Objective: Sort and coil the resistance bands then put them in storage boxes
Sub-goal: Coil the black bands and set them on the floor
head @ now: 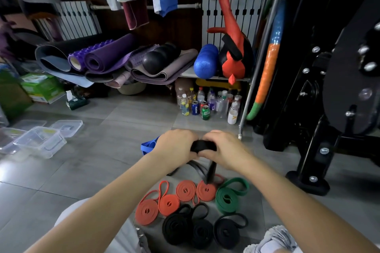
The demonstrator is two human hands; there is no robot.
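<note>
Hands: L (174, 146) & R (224, 150) both pinch black band (203, 146), winding coil; tail hangs free for feed.

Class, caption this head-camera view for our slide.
Left hand and right hand wind a black band above finished orange coils, black coils and a green coil.

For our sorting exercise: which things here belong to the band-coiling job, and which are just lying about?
Job: black band held by left hand and right hand; orange coils; black coils; green coil; blue band; clear storage boxes.
Lying about: rolled mats; bottles and cans; blue foam roller.
</note>
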